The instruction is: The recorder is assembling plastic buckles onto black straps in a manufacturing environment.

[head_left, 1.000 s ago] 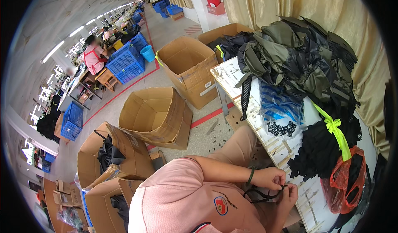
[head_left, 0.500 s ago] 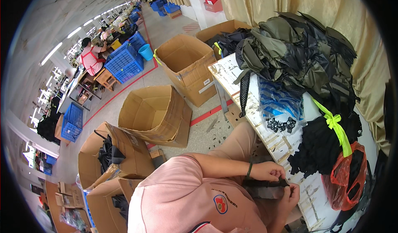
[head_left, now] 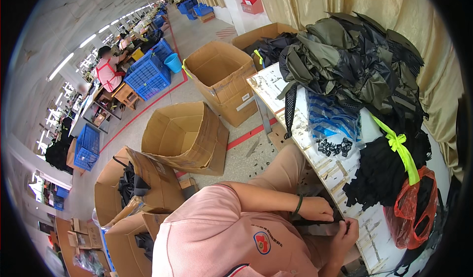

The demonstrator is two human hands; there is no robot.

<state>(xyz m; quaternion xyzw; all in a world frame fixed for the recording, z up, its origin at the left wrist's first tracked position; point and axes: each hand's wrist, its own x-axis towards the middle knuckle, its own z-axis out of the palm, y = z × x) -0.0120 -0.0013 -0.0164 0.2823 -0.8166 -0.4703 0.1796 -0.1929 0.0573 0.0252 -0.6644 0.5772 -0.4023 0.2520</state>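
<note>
My left hand, with a dark band at its wrist, is closed on a black strap over my lap, beside the table edge. My right hand pinches the end of that strap close to the left fingertips. Exactly what sits between the fingers is too small to make out. On the table nearby lie small black plastic buckles, partly in a clear bag with blue stripes. Beside them rests a bundle of black straps, tied with a neon yellow ribbon.
Dark olive and black bags are heaped at the table's far end. A red plastic bag lies on the worn white table at the right. Open cardboard boxes stand on my left. Farther off, a person sits beside blue crates.
My left hand has turned and its fingers have curled in, knuckles now up. The strap between my hands shows narrower. My right hand has shifted slightly.
</note>
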